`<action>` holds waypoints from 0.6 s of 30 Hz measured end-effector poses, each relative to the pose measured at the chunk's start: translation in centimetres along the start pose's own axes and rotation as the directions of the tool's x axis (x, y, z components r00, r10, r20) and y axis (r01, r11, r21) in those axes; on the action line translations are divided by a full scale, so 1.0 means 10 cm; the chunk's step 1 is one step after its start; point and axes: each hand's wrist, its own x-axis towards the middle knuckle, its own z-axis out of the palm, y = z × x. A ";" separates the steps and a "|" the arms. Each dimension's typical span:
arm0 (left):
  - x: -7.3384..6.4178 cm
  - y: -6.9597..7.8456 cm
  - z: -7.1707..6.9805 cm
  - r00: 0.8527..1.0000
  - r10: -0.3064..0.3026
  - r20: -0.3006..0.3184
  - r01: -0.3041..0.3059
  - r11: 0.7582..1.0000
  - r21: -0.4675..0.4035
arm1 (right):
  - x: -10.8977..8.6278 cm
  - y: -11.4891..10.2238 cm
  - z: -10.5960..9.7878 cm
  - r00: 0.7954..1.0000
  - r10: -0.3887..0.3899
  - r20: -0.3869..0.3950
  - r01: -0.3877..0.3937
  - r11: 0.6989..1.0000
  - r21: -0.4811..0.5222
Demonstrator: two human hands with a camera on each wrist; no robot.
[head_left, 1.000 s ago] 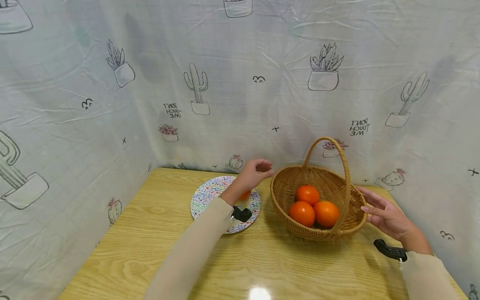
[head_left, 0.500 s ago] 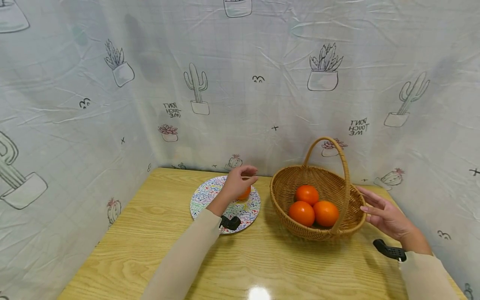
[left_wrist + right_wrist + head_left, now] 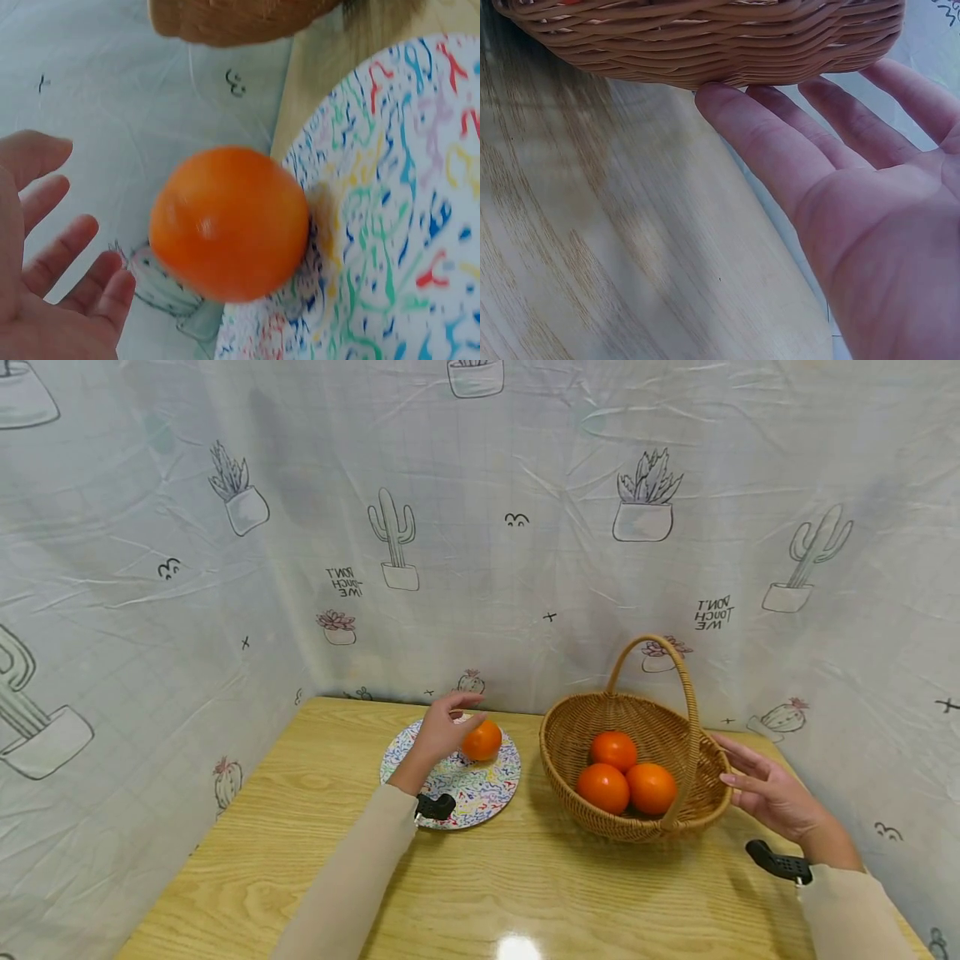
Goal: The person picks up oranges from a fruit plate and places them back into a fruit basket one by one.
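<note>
A single orange sits on the round plate, which is white with coloured squiggles. My left hand hovers over the plate just left of that orange, its fingers loosely bent and nothing in them. A gap shows between those fingers and the orange in the left wrist view. To the right stands a wicker basket with a tall handle and three oranges inside. My right hand touches the basket's right side with extended fingers; in the right wrist view the fingertips meet the woven wall.
Wooden table lies beneath everything. A pale curtain printed with cacti hangs close behind the plate and basket, and along both sides. The basket's arched handle rises above its rim.
My left hand has moved left from beside the basket, across the orange on the plate, to its left side, uncovering that orange. The right hand and basket stay put.
</note>
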 end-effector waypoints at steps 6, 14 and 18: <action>-0.02 -0.13 -0.07 0.998 -0.044 0.052 0.040 0.997 0.062 | -0.01 0.02 0.00 1.000 0.003 -0.007 -0.003 1.000 -0.012; -0.09 -0.23 -0.01 0.984 -0.123 0.126 0.108 0.987 0.117 | -0.02 0.03 -0.02 1.000 0.010 -0.006 -0.010 0.999 -0.031; -0.10 -0.25 0.03 0.982 -0.131 0.133 0.116 0.986 0.116 | -0.01 0.04 -0.02 1.000 0.000 0.007 0.000 1.000 -0.010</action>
